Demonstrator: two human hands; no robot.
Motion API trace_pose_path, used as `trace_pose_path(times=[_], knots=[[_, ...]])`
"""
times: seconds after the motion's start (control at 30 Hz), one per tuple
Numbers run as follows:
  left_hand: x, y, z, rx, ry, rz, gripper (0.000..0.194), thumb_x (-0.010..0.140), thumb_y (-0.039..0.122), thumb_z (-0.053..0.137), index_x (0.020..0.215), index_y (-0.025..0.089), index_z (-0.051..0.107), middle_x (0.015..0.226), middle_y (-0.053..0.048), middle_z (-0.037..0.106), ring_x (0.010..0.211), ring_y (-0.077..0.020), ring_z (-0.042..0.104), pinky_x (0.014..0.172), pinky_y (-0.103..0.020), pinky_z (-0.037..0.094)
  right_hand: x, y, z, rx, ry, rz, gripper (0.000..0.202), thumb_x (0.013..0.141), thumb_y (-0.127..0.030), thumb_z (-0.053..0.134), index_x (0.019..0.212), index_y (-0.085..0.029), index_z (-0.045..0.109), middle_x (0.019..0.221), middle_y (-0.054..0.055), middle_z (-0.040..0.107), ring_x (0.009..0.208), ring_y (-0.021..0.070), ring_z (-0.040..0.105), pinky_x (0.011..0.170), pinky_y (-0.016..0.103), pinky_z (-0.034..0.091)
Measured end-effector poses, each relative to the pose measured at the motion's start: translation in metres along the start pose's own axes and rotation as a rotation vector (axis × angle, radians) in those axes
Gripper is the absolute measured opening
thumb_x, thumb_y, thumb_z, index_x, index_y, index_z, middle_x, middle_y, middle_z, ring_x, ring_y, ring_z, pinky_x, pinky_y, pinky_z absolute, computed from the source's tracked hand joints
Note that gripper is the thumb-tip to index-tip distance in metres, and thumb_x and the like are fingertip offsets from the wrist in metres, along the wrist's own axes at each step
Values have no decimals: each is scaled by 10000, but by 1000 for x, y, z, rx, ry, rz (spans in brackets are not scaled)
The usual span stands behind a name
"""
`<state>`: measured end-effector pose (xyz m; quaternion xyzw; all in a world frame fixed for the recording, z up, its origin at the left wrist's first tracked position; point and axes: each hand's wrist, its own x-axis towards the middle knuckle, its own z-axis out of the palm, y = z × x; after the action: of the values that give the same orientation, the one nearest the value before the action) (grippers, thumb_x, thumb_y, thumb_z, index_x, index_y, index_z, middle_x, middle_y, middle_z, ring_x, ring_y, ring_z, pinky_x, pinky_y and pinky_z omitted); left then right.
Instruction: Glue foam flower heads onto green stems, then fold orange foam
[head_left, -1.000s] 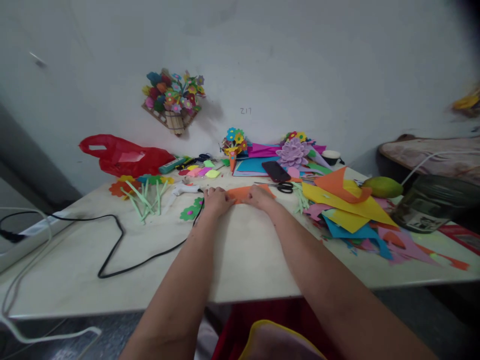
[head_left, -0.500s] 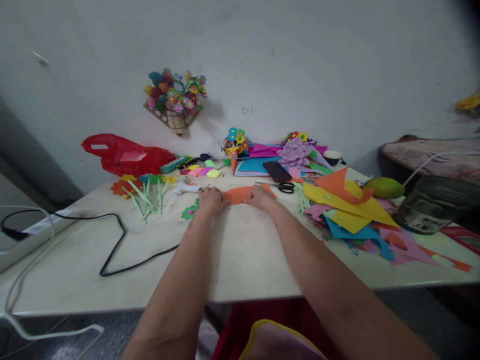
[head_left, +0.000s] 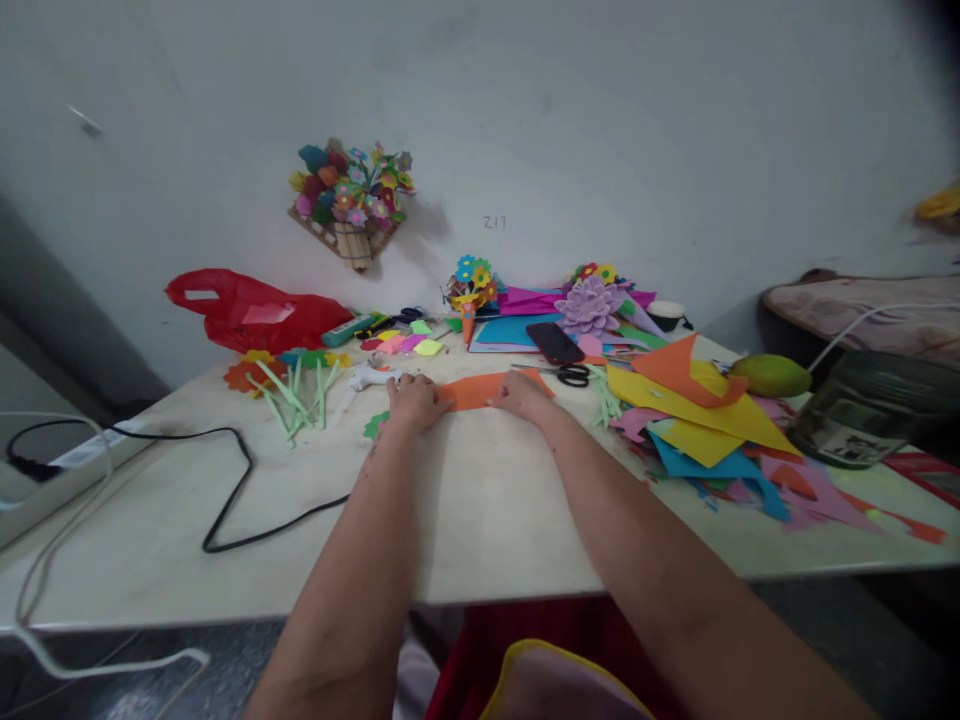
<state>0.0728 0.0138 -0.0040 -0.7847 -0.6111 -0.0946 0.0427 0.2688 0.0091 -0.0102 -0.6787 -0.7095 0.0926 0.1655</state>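
An orange craft sheet lies on the table between my hands. My left hand is closed at its left end, fingers bent and thumb pointing inward along the sheet. My right hand grips the near edge towards the right, its fingers curled together. A green paper flower is partly hidden by my left wrist. Just beyond that hand rests a white glue gun. Black-handled scissors lie right of the sheet, past my right hand.
Pale green strips lie at left, near a black cord. Coloured sheet scraps are heaped at right beside a glass jar. A phone, a purple flower and a red bag are at the back.
My left hand has slid slightly left along the orange sheet, covering more of the green flower and baring more of the sheet. The right hand has stayed in place.
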Motion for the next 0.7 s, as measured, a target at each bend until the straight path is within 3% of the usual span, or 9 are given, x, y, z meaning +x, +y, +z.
trace_pose_path(times=[0.27,0.53,0.7], knots=[[4,7,7,-19,143,59,298,779,453,459,732,227,647,1088,-63,580,1100,-280,396,1013,-559,51,-6,5,-6,-18,-9,44,278,696,-415,615,775,-148,630,739,75,638,701,164,592,556,228,374],[5,3,9,-9,95,37,318,785,461,444,743,221,649,1096,-71,572,1132,-291,374,1009,-565,26,-6,6,-6,-16,-6,54,278,692,-427,612,747,-155,639,812,104,654,744,179,598,595,240,389],[4,8,6,32,30,-51,340,770,472,446,815,211,659,1167,-90,544,1182,-304,333,1011,-575,-9,-6,3,-7,-21,-22,71,314,683,-442,615,782,-146,644,850,106,653,767,183,601,605,241,401]])
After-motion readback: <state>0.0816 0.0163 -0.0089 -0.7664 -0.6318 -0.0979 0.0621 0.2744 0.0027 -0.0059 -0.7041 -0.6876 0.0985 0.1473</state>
